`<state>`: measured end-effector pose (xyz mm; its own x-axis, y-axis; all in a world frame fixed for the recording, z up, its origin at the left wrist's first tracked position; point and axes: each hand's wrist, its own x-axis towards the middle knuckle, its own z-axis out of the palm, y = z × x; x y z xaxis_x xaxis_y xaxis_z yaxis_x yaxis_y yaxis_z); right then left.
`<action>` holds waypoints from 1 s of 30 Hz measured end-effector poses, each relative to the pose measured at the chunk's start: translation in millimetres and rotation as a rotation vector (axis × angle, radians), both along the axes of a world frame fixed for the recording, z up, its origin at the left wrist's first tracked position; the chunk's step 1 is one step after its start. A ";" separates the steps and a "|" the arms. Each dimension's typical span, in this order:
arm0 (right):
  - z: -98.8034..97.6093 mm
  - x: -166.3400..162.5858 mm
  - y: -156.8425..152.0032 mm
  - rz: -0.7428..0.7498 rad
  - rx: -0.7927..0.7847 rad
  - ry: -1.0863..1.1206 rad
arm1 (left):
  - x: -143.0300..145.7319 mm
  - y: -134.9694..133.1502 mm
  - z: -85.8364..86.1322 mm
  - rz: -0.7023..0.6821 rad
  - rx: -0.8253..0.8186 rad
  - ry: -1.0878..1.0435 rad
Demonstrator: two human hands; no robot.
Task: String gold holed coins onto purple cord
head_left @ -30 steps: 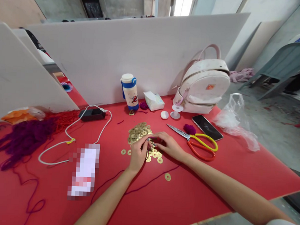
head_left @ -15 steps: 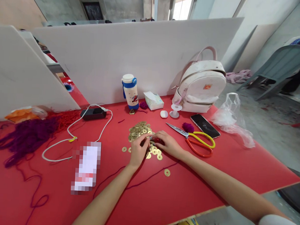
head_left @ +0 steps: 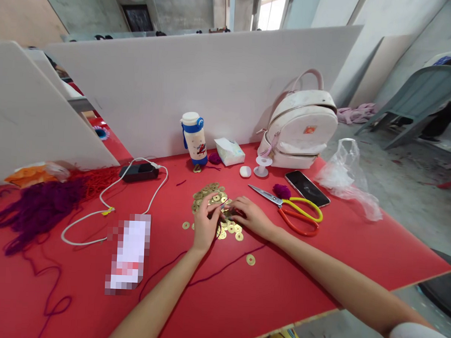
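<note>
My left hand point(head_left: 206, 223) and my right hand point(head_left: 250, 215) meet over a pile of brass coins point(head_left: 209, 192) with square holes. Thumb and fingertips of the left are pinched on a dark purple yarn point(head_left: 220, 230), and a strand of it rises above the fingers. The right hand's fingers are bent and closed at the same spot; a coin seems to lie between the two hands, partly hidden. A long purple strand point(head_left: 226, 266) runs across the red table under my left forearm. One loose coin point(head_left: 250, 260) lies nearer to me.
Scissors point(head_left: 284, 204), a phone point(head_left: 307, 188) and a white spool point(head_left: 262, 166) lie to the right, before a white backpack point(head_left: 300, 127). A bottle point(head_left: 194, 138) and tissue pack point(head_left: 229, 152) stand behind. Purple yarn point(head_left: 40, 206) and a white cable point(head_left: 83, 243) are at left.
My left index finger has lifted and spread from the thumb side, and a yarn strand now shows above the fingertips. The right hand stays almost in place. The view has shifted slightly.
</note>
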<state>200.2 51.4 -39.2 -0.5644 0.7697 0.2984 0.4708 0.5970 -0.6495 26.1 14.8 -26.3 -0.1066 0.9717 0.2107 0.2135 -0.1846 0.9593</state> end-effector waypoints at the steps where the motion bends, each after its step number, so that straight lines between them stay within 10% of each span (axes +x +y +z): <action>1: 0.4 0.3 -0.2 -0.011 -0.027 0.033 | 0.1 0.0 0.3 -0.006 -0.007 0.002; 30: 0.2 -1.3 -13.3 -0.069 -0.580 0.571 | -0.6 -3.5 5.1 0.028 0.237 0.312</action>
<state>198.8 38.1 -39.0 -0.3911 0.9178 0.0692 -0.0026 0.0741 -0.9972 25.6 11.4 -21.2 -0.0280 0.8899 0.4553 0.4964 -0.3829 0.7791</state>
